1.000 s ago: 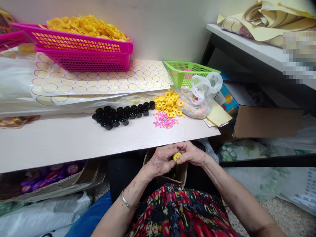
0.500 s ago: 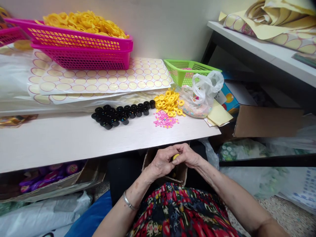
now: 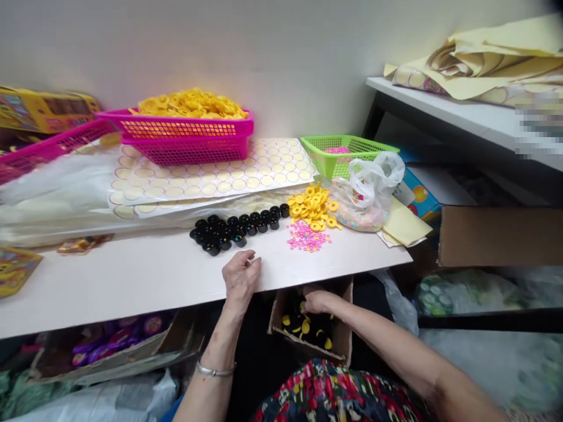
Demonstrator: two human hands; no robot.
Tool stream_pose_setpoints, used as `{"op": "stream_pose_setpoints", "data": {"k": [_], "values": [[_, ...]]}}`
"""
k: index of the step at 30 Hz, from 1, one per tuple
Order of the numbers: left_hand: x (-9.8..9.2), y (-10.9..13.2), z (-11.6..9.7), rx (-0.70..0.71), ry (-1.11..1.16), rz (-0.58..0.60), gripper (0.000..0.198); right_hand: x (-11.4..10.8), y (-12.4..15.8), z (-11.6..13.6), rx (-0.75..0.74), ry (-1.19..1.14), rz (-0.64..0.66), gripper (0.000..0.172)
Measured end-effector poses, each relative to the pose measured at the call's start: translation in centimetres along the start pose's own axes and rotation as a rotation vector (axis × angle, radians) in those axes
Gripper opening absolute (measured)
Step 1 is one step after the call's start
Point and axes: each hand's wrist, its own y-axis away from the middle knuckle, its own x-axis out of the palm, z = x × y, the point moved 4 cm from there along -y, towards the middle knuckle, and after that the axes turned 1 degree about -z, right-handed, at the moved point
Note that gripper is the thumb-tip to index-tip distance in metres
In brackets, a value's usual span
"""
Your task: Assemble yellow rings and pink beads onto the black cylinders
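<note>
My left hand is over the front edge of the table, just below a cluster of small black caps. Its fingers are loosely bent, with a gap between thumb and forefinger and nothing visible in it. My right hand reaches into a cardboard box at my lap, its fingertips hidden inside. Yellow and black pieces lie in that box. Right of the caps are a heap of yellow ring-shaped pieces with tabs and a scatter of tiny pink beads.
Pink baskets of yellow pieces stand on sticker sheets at the back. A green basket and a tied plastic bag are at the right. Below the table's left part is a box of purple items.
My hands were together over the box around a small yellow piece. The left has moved up and left to the table; the right has dropped into the box. The view has shifted.
</note>
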Motion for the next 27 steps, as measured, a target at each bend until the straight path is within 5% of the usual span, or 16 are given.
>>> {"op": "stream_pose_setpoints", "data": {"k": [4,7,9,11,15,17,22,27], "values": [[2.5,-1.6,0.4,0.093,-0.131,-0.008,0.018,-1.3,1.6,0.9,0.016,0.088,0.043,0.018],[4.2,-1.9,-0.2,0.187,-0.181,0.038,0.018,-3.1,4.4,2.5,-0.014,0.003,0.295,0.016],[4.6,-2.3,-0.8,0.194,-0.212,-0.018,0.019,-4.7,6.1,3.9,-0.006,-0.254,0.451,0.013],[4.5,-2.9,-1.6,0.211,-0.270,-0.114,0.020,-7.3,6.3,4.7,-0.046,-0.395,0.310,0.013],[4.6,-4.6,-4.1,0.353,-0.484,-0.201,0.020,-12.4,4.0,3.9,-0.188,-0.263,-0.369,0.010],[5.0,-5.5,-5.1,0.356,-0.592,-0.179,0.022,-13.6,2.4,3.2,-0.212,-0.165,-0.570,0.010],[6.2,-6.9,-5.7,0.304,-0.747,-0.057,0.024,-14.7,-0.2,2.8,-0.293,0.060,-0.824,0.009],[6.8,-7.0,-5.9,0.329,-0.756,-0.002,0.025,-15.1,-1.7,4.0,-0.278,0.263,-0.836,0.012]]}}
